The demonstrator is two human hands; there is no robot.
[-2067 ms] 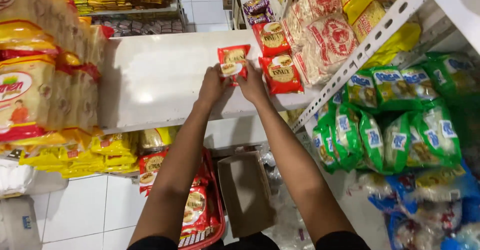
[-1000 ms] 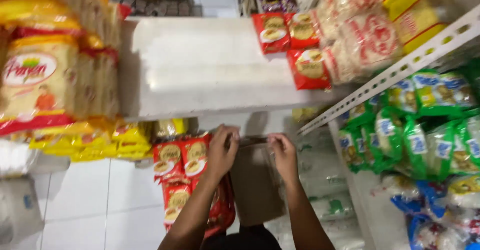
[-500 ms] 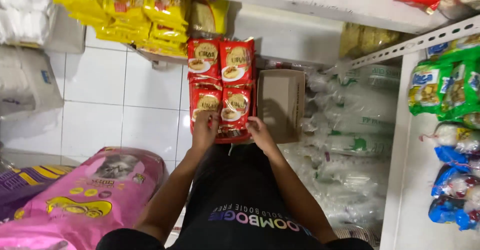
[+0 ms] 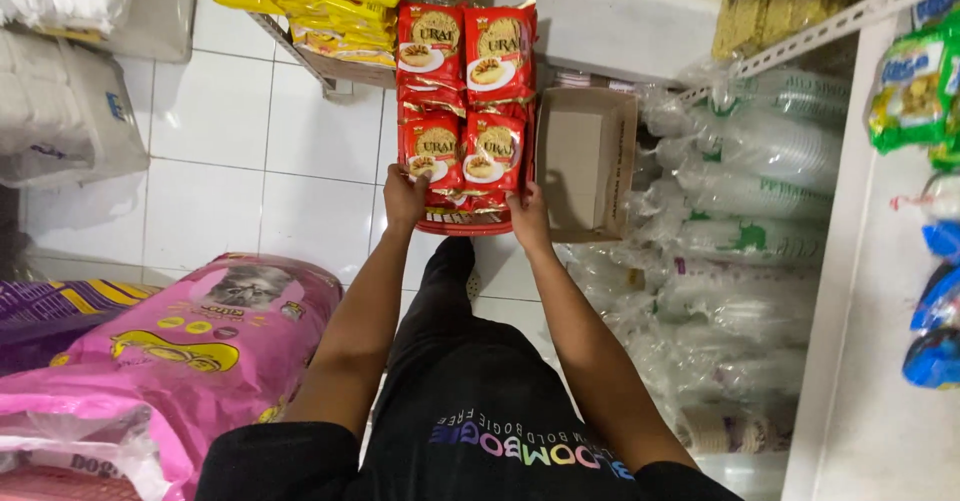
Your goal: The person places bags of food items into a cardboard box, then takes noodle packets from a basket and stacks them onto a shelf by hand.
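My one camera sits on the wearer's head and looks steeply down along the body and both forearms. It faces the white tiled floor [image 4: 250,151], fairly near, with shelf edges at the top and right of the frame.

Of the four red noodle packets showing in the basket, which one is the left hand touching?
The lower-left red packet: the left hand grips its bottom edge. The lower-right packet is at the right hand; the two upper packets sit beyond both hands.
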